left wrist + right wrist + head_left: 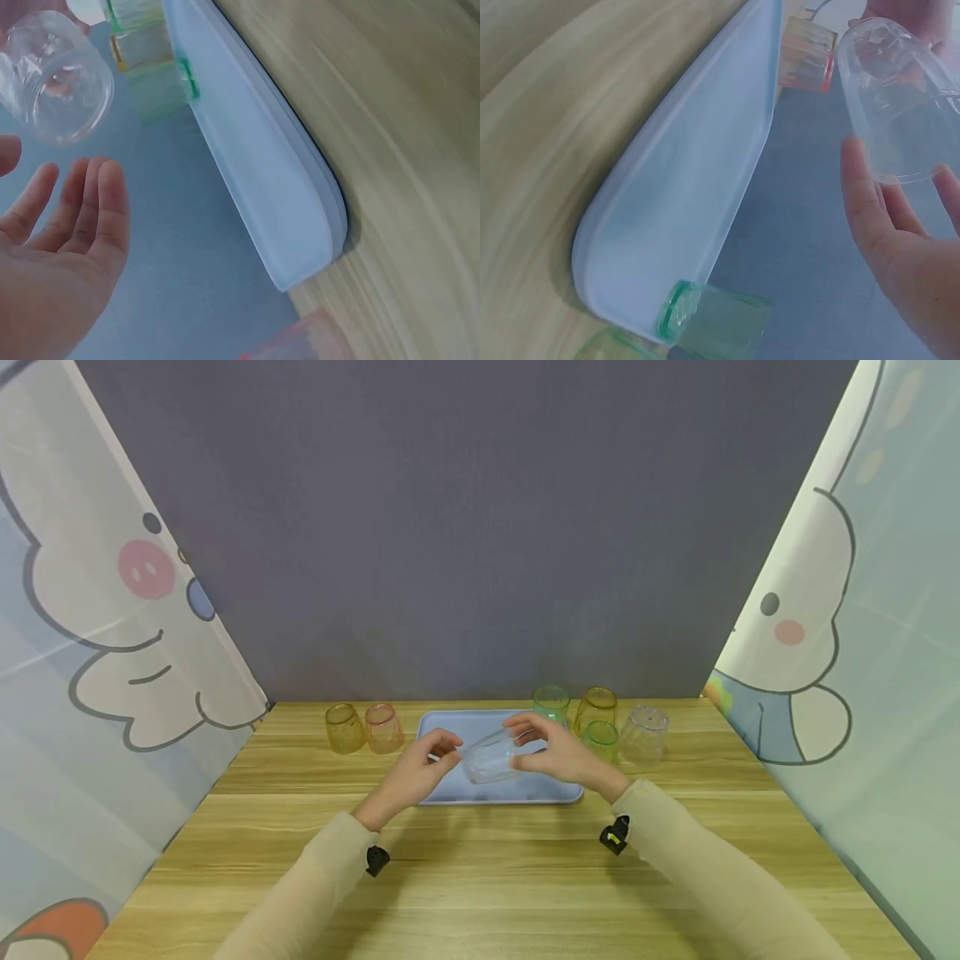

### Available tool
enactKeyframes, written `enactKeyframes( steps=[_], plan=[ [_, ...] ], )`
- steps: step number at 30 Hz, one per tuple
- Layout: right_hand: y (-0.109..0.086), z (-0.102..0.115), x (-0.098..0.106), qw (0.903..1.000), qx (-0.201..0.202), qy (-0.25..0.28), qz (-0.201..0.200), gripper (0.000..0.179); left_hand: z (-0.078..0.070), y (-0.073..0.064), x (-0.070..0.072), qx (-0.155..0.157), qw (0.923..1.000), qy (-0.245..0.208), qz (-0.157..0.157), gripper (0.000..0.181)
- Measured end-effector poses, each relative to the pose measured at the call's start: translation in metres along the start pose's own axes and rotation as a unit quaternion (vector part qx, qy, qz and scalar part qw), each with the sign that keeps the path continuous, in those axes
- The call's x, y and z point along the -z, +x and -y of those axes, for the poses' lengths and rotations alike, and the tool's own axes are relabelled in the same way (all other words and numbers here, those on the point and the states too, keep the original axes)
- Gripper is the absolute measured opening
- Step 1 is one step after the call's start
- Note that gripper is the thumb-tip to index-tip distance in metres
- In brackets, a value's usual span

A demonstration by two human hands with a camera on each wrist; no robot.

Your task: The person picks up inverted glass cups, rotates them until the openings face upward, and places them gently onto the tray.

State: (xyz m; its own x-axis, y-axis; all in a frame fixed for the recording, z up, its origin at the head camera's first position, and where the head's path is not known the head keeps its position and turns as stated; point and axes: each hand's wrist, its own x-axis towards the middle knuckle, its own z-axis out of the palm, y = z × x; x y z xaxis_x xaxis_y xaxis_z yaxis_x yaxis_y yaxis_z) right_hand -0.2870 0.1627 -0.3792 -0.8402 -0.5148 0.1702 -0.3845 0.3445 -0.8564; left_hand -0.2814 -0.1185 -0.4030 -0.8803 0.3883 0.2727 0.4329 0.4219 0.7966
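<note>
A clear glass (491,758) is held tilted above the pale blue tray (450,789). My right hand (558,756) grips it near its rim, with thumb and fingers on opposite sides. In the right wrist view, the fingertips of the right hand (907,247) rest on the wall of the glass (900,112). My left hand (420,772) is by the other end of the glass, fingers bent loosely. The left wrist view shows a gap between the left hand (75,232) and the glass (67,90).
A yellow glass (346,731) and a pink glass (385,732) stand left of the tray. Around its right end are a green glass (551,700), an amber glass (598,706), a yellow-green glass (601,745) and another clear glass (645,739). A grey panel (465,543) rises behind the wooden table (480,877).
</note>
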Motion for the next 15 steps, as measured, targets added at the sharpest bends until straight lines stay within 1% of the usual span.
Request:
enactKeyframes(
  steps=[5,9,12,15],
  plan=[
    [0.000,0.000,0.004,0.9992,-0.006,-0.039,0.007,0.057,0.001,0.003,0.004,-0.021,0.9978,0.060,-0.019,0.017],
    [-0.001,0.000,0.006,0.9975,-0.009,-0.069,0.011,0.057,0.003,0.005,0.007,-0.032,0.9928,0.111,-0.033,0.017],
    [-0.001,0.001,0.007,0.9959,-0.011,-0.088,0.016,0.057,0.002,0.005,0.010,-0.031,0.9891,0.140,-0.035,0.019],
    [-0.001,0.002,0.008,0.9940,-0.011,-0.107,0.019,0.056,0.001,0.006,0.014,-0.033,0.9833,0.175,-0.036,0.021]
  ],
)
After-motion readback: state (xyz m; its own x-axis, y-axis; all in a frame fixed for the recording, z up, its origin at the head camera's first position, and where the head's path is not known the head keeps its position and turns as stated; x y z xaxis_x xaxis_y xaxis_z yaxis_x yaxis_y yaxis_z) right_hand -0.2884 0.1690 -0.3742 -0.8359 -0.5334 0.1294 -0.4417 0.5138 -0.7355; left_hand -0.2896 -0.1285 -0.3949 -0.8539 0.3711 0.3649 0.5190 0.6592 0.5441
